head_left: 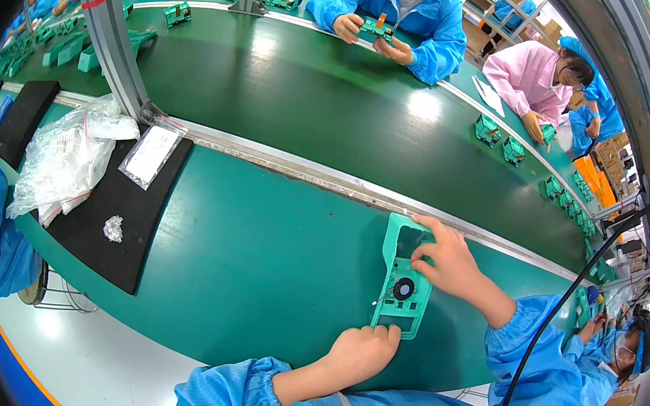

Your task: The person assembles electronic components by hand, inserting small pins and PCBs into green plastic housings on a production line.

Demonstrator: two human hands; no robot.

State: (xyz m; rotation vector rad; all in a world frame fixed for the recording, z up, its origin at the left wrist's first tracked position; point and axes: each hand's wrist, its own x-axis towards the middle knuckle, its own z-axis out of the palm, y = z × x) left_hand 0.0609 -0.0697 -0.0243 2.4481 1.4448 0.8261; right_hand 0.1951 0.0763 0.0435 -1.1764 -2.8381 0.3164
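A green plastic housing (pixel 417 305), a shallow shell with a window opening at its far end, rests on the green worktable near its conveyor side. Set in its middle is a round black part (pixel 404 289) like a small speaker, with a thin wire end beside it. My left hand (pixel 362 354) has its fingers curled against the housing's near-left corner. At the far right side, my right hand (pixel 450 262) grips the shell, one finger stretched along the far edge and the thumb bent inward over the opening. Anything small under that thumb is hidden.
Left on the table, a black mat (pixel 134 249) carries clear plastic bags (pixel 67 156), a labelled bag (pixel 152 152) and a crumpled clear scrap (pixel 113 229). A metal rail borders the dark green conveyor (pixel 264 90). Co-workers sit beyond it, handling green assemblies (pixel 487 130). A black cable (pixel 551 320) hangs at right.
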